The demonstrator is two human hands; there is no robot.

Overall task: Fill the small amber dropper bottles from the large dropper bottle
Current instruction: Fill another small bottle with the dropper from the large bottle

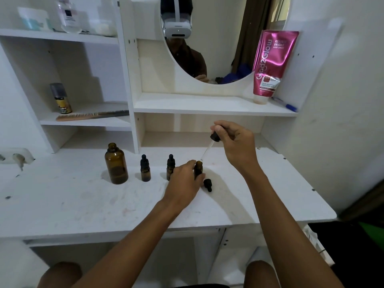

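Dropper (214,138) pinched in R hand (236,146), tip just above open small bottle (198,169) gripped by L hand (184,181).

We see a white laminate vanity desk (62,204) with shelves above it. A glossy pink plastic tube (270,65) stands cap-down at the edge of the round mirror (224,38), with a blue pen (285,104) lying just beside it. On the left shelf, a small yellow-labelled spray can with a grey cap (61,98) stands behind a long wooden brush (91,116). Up top sit a clear bottle (68,15) and a white jar (33,18), both blurred.
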